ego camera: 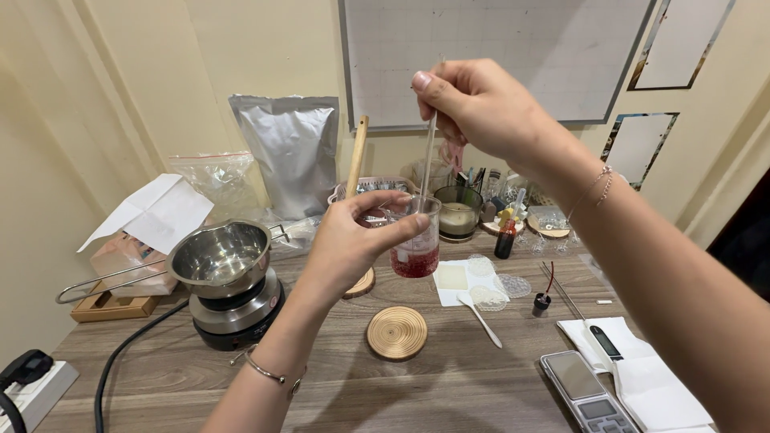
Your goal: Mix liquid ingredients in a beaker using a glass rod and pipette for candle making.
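The right hand (481, 104), nearest the camera, pinches a thin stirring rod (427, 164) that dips into a clear cup (416, 236) of red liquid. The left hand (353, 240) wraps that cup, above a round wooden coaster (397, 332). A steel pot (220, 255) sits left of the coaster.

Warm, even indoor light; soft shadows, edges perhaps slightly distorted.

walls: cream (160, 64) | whiteboard (497, 48) | table: grey wood (449, 385)
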